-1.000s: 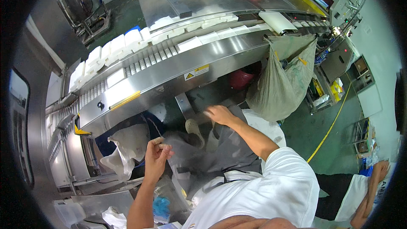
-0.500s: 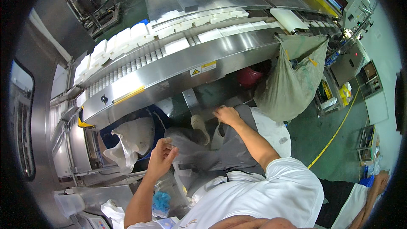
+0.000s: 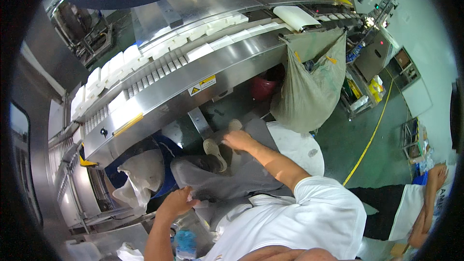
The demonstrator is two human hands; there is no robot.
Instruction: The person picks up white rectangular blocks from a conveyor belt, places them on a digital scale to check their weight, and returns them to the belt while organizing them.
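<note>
I am seated, my legs in grey trousers (image 3: 208, 176). My left hand (image 3: 176, 203) is over the left side of my lap, its thumb apart from loosely bent fingers and nothing seen in it. Near my right knee is my right hand (image 3: 239, 141), its bent fingertips blurred and partly hidden. In front of me runs a steel roller conveyor (image 3: 169, 87) carrying a row of white flat pieces (image 3: 234, 40). Along its far side stand several white blocks (image 3: 116, 65). Neither hand touches the conveyor.
A greenish-grey cloth sack (image 3: 309, 87) hangs off the conveyor at right. Under the conveyor are a blue bin (image 3: 169, 157) with a white plastic bag (image 3: 140, 176) and a red bucket (image 3: 263, 86). Another person's arm (image 3: 427, 198) is at far right. A blue bundle (image 3: 186, 241) lies beside my left forearm.
The view has turned, so the conveyor and sack sit further left. My right hand has moved left, inward over my legs. My left hand has dropped lower and nearer to me.
</note>
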